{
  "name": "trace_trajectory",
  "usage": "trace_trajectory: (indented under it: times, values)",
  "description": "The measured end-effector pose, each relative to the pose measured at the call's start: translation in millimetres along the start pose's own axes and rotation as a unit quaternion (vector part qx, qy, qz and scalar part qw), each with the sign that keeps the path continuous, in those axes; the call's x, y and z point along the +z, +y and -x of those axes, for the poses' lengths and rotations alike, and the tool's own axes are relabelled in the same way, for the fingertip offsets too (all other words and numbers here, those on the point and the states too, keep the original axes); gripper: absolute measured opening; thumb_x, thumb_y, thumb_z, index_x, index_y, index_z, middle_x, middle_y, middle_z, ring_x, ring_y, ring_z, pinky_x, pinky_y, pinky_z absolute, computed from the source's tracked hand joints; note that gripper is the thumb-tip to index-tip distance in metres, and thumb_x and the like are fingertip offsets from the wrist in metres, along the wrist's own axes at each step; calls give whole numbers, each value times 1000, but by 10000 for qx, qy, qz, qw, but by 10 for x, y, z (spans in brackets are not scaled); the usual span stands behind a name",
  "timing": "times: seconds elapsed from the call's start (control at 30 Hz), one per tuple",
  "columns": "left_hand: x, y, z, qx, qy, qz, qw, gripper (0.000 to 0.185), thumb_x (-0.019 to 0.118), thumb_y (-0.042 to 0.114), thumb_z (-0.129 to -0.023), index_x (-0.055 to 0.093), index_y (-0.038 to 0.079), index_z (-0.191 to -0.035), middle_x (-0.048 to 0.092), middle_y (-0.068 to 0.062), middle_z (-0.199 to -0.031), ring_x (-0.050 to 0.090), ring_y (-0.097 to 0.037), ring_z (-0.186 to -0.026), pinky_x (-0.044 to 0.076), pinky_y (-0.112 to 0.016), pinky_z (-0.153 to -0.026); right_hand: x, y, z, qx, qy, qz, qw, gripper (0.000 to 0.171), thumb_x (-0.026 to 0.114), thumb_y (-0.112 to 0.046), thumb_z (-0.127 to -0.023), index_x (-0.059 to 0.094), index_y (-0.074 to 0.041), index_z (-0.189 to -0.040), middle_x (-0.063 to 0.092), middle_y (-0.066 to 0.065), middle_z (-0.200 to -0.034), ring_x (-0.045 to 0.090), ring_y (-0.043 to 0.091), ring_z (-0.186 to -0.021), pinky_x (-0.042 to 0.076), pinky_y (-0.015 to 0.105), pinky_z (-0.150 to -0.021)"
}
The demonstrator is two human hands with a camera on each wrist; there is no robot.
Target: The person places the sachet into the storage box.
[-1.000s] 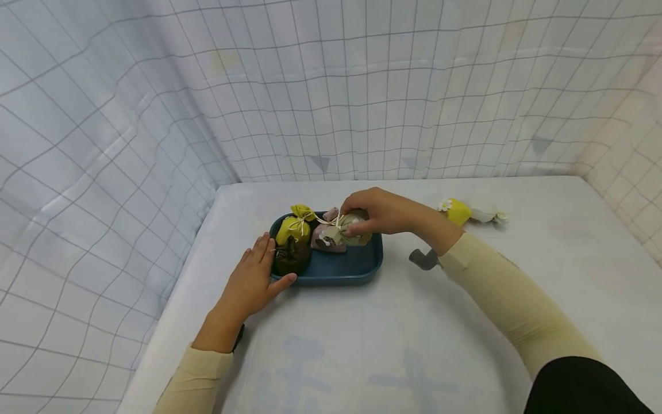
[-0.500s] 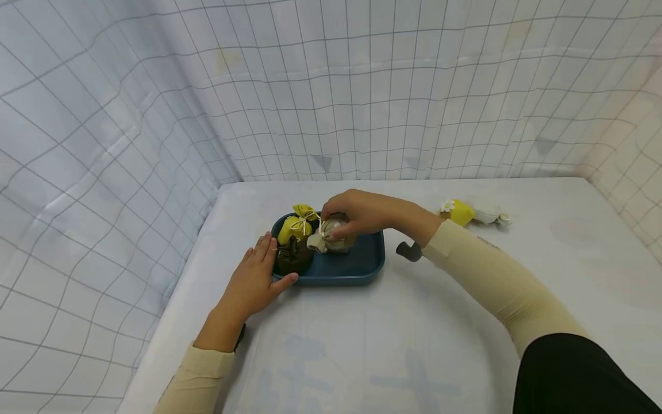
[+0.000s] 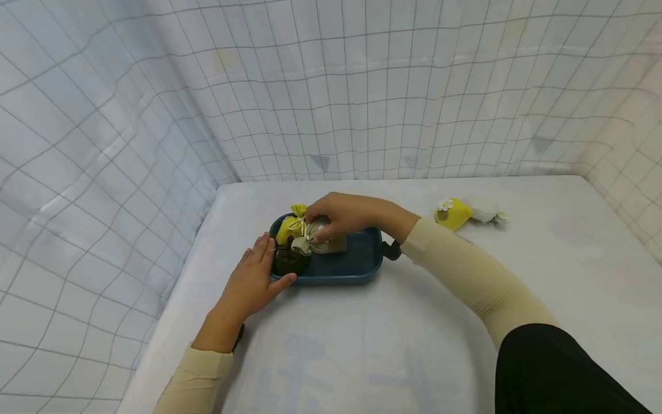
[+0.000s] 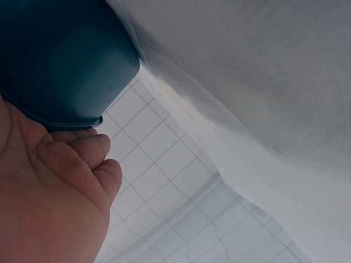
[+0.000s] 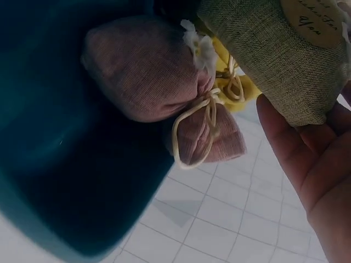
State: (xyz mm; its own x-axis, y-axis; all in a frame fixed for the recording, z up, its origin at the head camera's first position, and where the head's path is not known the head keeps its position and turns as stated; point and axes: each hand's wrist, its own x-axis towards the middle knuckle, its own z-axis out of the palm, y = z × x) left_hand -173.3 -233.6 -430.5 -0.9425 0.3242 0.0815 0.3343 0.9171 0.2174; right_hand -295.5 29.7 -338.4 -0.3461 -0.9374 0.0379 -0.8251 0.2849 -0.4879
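Your right hand (image 3: 338,214) grips the olive burlap pouch (image 3: 316,240) over the blue tray (image 3: 357,261) at frame centre, beside the yellow pouch (image 3: 288,229). Your left hand (image 3: 253,280), fingers straight, rests against the tray's left edge.

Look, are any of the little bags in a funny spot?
Yes. Most bags sit in the blue tray, where the right hand holds an olive bag. But a yellow bag and a white bag lie out on the table, far right of the tray, tipped on their sides.
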Motion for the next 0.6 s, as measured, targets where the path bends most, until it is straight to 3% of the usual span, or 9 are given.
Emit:
trace_trajectory:
  times: [0.3, 0.6]
  values:
    - [19, -3, 1, -16, -24, 21, 10000, 101, 55, 63, -94, 19, -10, -154, 12, -24, -162, 14, -39, -149, 17, -58, -116, 83, 96, -109, 598, -193, -395, 9972, 22, 72, -31, -93, 65, -18, -108, 61, -5, -94, 53, 12, -80, 44, 27, -70]
    - [-2, 7, 8, -32, 2, -6, 10000, 101, 55, 63, -93, 20, -10, -154, 12, -24, -162, 15, -39, -149, 17, -57, -117, 157, 98, -91, 700, 35, -719, 9949, 21, 75, -30, -91, 62, -16, -99, 55, -2, -85, 48, 14, -75, 39, 28, -66]
